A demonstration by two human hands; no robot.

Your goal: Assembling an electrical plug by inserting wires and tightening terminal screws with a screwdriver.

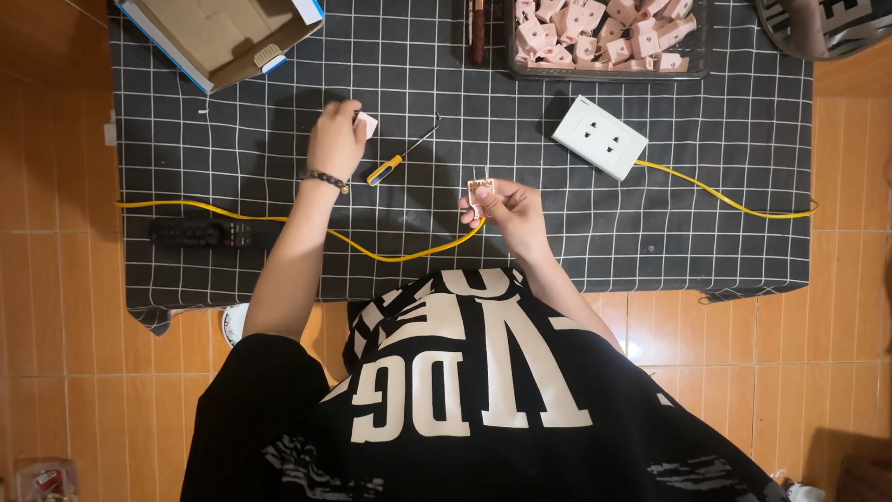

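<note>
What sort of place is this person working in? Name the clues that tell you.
Probably a home floor used as a small assembly spot for electrical parts. A black grid-patterned mat lies over orange floor tiles, with a tray of pink plastic parts, a white socket box on a yellow cable, and a screwdriver.

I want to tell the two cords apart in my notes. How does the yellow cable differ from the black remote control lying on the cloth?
The yellow cable is thin, long and curved, running across the checked cloth; the black remote control is short, flat and straight. The cable's end is at the right hand; no hand touches the remote. Both lie on the cloth.
</note>
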